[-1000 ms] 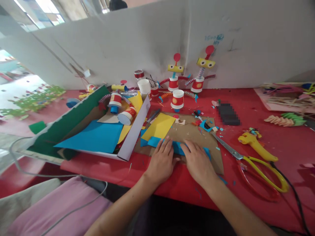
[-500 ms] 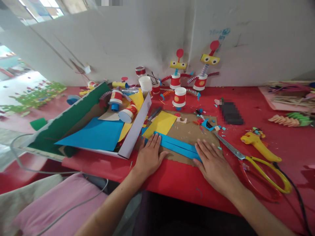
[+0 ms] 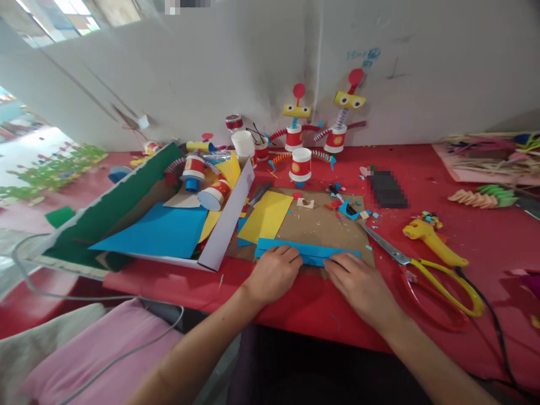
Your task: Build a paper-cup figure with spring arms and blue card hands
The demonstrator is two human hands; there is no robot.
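A folded blue paper strip (image 3: 312, 251) lies crosswise on a brown cardboard sheet (image 3: 324, 228). My left hand (image 3: 276, 270) has its fingers curled on the near edge of the strip, left of its middle. The fingers of my right hand (image 3: 358, 281) close on the same edge farther right. Both thumbs are mostly hidden. Just beyond the strip's left end is a yellow paper piece (image 3: 270, 216), with a bit of blue paper showing from under it.
An open box (image 3: 228, 230) at left holds coloured paper and paper-cup figures. Large scissors (image 3: 405, 259) and a yellow glue gun (image 3: 436, 242) lie to the right. Paper-cup robots (image 3: 300, 166) stand behind, near the wall. Blue scraps (image 3: 350, 209) litter the cardboard's far right.
My flat hands have curled and moved closer together. The blue strip has turned straighter across and come away from the yellow paper. The view has shifted slightly right.
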